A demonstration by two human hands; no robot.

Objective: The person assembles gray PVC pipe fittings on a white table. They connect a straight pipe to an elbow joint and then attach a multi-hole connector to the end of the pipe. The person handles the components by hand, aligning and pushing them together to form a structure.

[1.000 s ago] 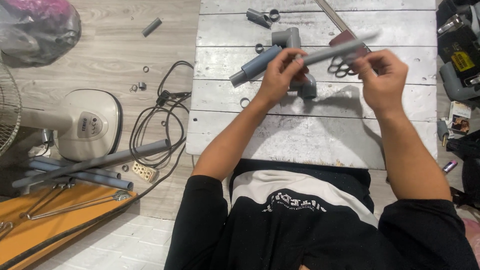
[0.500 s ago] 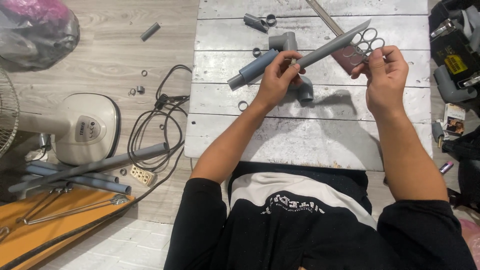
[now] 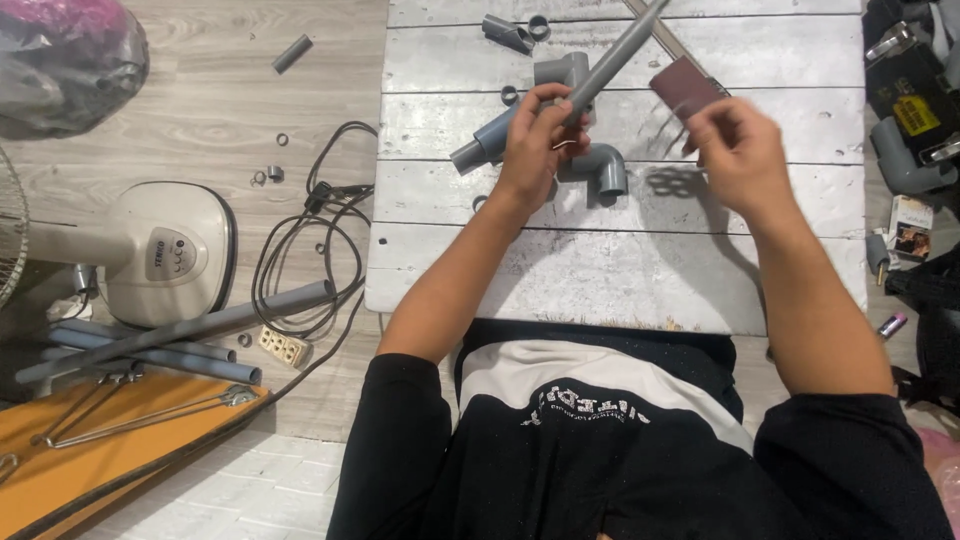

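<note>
Left hand: the left hand (image 3: 535,135) is closed around the lower end of a long grey pipe (image 3: 615,55), fingers curled tight over it, above the white plank table (image 3: 600,270).
Long pipe: it slants up and to the right from the left hand's grip, its far end reaching the top edge of the view; it is lifted off the table.
Right hand: the right hand (image 3: 740,150) is raised above the table, blurred, with its fingers pinched on a dark reddish-brown sheet (image 3: 685,88); it does not touch the pipe.
Sheet: a small flat rectangle, tilted, sticking up and left out of the right hand's fingertips, just beside the pipe's shaft.
Under the left hand: a blue-grey pipe piece (image 3: 485,140) lies on the table and pokes out to the left from beneath the hand; a grey elbow fitting (image 3: 600,165) lies just right of the wrist.
Further up the table: a grey tee fitting (image 3: 560,72) sits partly behind the pipe, and a short grey pipe stub (image 3: 508,32) with a ring beside it lies near the top edge.
Floor, left side: a fan base (image 3: 165,250), a coiled black cable (image 3: 305,240) and several long grey pipes (image 3: 170,335) lie on the wooden floor, well apart from the hands.
Person: seated at the near edge of the table, in a black top with a white band.
</note>
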